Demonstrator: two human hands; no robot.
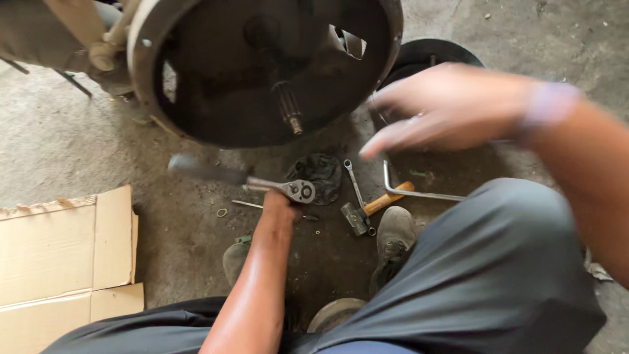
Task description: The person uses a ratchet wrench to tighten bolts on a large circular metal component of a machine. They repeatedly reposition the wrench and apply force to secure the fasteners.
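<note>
The ratchet wrench [275, 185] lies on the floor [59, 144] below the big drum [262, 65], with the left hand [278, 203] on its head end. Right of it lie a spanner [354, 182], a hammer [373, 208] and a bent bar [413, 190]. The cardboard [62, 262] sits far left; the right hand [445, 111], blurred, seems to hang above the tools.

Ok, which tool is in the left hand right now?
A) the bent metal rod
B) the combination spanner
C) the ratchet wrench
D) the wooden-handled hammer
C: the left hand grips the ratchet wrench just behind its round head, while the hammer, the spanner and the bent rod all lie on the floor untouched; the blurred right hand is open and holds nothing.
</note>
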